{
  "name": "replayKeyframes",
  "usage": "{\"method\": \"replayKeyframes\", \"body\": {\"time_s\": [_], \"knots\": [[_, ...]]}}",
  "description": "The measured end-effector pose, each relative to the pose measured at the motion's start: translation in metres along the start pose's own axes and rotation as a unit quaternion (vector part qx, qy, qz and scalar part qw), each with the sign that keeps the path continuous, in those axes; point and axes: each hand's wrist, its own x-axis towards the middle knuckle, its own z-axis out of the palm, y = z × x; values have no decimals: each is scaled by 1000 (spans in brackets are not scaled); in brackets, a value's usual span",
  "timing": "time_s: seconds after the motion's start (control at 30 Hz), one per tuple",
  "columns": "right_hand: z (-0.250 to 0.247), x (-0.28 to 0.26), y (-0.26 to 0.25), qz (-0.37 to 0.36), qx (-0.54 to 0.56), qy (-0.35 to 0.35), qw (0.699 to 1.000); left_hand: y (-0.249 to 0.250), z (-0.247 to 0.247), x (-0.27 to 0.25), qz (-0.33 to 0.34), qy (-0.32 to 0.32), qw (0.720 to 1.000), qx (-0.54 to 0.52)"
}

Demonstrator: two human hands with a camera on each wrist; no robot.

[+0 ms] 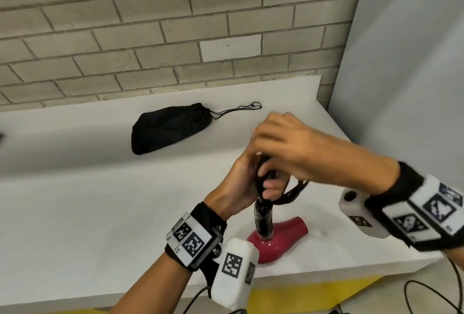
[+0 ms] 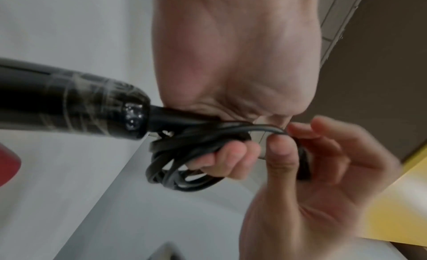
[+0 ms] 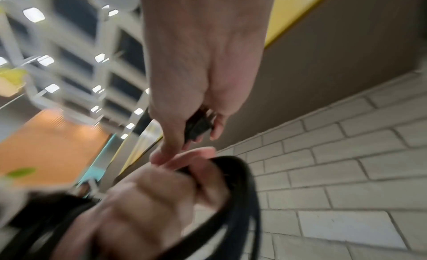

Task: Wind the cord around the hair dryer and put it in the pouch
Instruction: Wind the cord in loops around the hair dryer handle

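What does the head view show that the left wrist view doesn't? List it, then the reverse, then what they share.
Only the head view: the black pouch lying on the white counter with its drawstring shut, the brick wall, both wrist cameras, and the whole red body of the hair dryer resting on the counter.

Only the left wrist view: the cord coiled in several loops round the fingers of the left hand, and the thumb of the right hand pinching one strand.

Both: the two hands, the cord, the black handle.
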Motion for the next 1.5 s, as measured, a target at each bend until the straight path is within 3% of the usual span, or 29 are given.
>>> {"method": "replayKeyframes", "body": {"time_s": [0.1,0.2,0.33,0.4,0.5,0.67,0.8,0.9,0.97,1.03,1.23,1.4,1.5], "knots": [[0,-5,19,101,174,2,979,1,0,-4,-22,-94,995,27],[7,-14,23,167,268,11,949,0,1,-3,-28,-116,992,31],[14,-25,11,242,261,60,933,2,-7,-1,-24,-65,997,32],[19,-37,4,259,233,24,937,4,-11,-1,-26,-50,998,39],[24,-50,7,262,290,-6,920,8,-12,-2,-37,-80,993,74],[13,-45,16,331,474,101,810,8,-5,-1,-13,-130,984,124],[20,-50,5,368,398,127,831,10,-13,-1,-21,-92,988,126],[22,-55,-10,371,413,37,831,13,-16,1,-19,-72,991,114],[28,-57,-21,381,366,3,849,14,-15,2,-21,-79,989,125],[36,-58,-26,389,322,43,862,16,-14,2,-27,-87,983,158],[41,-58,-34,424,307,140,840,24,-16,-4,-6,-115,951,286],[47,-59,-37,449,270,186,831,18,-20,-5,32,-19,931,363],[48,-60,-32,482,290,194,804,4,-21,-4,82,47,920,381]]}}
